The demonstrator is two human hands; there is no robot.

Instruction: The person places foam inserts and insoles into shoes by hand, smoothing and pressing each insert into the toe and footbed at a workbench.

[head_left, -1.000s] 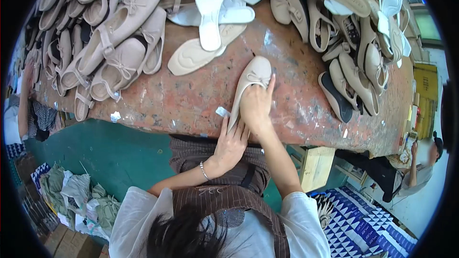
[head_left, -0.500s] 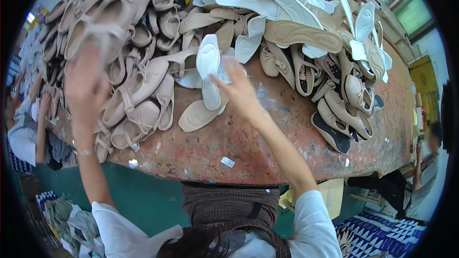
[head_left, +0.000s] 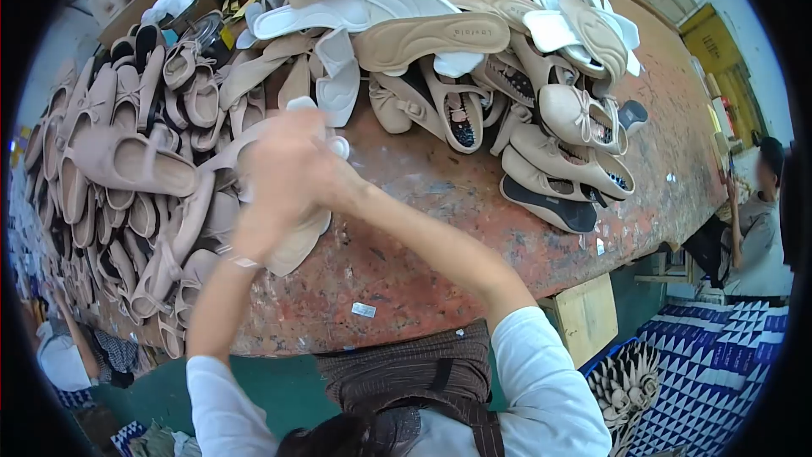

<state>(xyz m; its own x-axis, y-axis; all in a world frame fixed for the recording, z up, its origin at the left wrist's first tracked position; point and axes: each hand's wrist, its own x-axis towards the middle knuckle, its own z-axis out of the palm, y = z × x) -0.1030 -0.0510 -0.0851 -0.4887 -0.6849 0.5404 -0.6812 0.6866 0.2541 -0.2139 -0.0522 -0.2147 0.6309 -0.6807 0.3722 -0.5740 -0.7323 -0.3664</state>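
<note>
My left hand is blurred by motion and reaches over the insoles in front of the left shoe pile. Close against it, my right hand partly overlaps it, and its fingers are hidden. Under and around both hands lie a beige insole and white insoles, mostly covered. A beige shoe, blurred, lies on top of the left pile with its opening up. Whether either hand holds an insole cannot be made out.
Beige shoes with bows are heaped at the right. Beige and white insoles cover the back of the worn table. A small label lies near the front edge. A seated person is at the right; another person's arm shows at the left.
A shoe was in my hands at the table's front earlier; it is no longer there. My left hand has come back from the left pile and met my right hand over the insoles. The view has shifted.
</note>
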